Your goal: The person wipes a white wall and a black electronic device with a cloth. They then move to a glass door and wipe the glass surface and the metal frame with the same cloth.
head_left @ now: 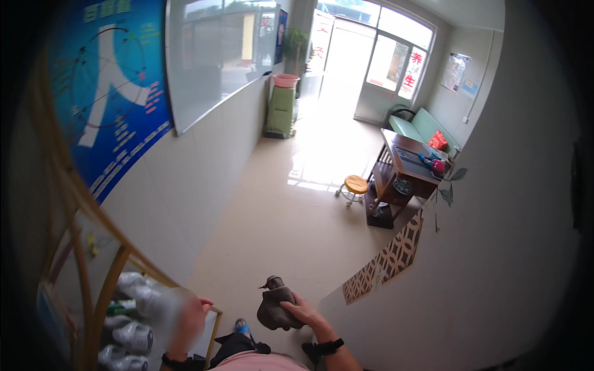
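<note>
A dark grey-brown cloth (278, 308), bunched up with a narrow end pointing away from me, hangs from my right hand (304, 311), whose fingers and thumb close on its right side. Low on the left, my left hand (188, 315) is beside a gold-framed shelf (215, 331). A blur covers much of it, so its fingers and anything in them cannot be made out. White plastic bottles (133, 337) and a green item (121, 307) stand on the shelf, left of that hand.
A whiteboard (222, 55) and a blue poster (116, 92) line the left wall. Further off are a green cabinet (280, 109) with a pink basin (286, 80), a wheeled stool (356, 184), a dark wooden table (390, 153) and a green sofa (410, 128). A white wall (464, 278) rises on the right.
</note>
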### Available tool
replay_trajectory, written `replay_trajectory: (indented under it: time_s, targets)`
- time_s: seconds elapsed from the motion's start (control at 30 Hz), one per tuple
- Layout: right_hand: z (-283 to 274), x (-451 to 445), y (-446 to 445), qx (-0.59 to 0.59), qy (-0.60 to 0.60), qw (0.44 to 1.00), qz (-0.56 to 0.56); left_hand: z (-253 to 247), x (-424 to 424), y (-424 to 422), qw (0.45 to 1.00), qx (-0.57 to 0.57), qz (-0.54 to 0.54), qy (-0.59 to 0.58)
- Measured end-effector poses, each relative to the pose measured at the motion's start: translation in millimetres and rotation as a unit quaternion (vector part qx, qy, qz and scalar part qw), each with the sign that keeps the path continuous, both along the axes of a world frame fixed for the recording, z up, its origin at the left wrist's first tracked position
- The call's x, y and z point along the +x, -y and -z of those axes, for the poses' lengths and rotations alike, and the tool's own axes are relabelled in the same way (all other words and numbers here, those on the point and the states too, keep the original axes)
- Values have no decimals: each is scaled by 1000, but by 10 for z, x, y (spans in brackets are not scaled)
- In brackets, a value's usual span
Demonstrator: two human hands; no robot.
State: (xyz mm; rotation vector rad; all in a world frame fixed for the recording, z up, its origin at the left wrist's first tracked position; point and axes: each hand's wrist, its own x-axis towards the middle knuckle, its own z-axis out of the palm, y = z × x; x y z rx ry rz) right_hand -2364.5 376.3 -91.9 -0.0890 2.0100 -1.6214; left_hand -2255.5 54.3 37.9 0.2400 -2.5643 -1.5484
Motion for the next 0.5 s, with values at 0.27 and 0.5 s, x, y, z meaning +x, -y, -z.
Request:
replay_trajectory:
  time_s: [0.27,0.5]
  targets:
    - [80,-1600,-34,26,-27,996,85,682,-1808,559,999,15,-15,-26]
    - [-123,-2669,-556,57,-31,980,187,-19,-3920,-90,993,62,100,11]
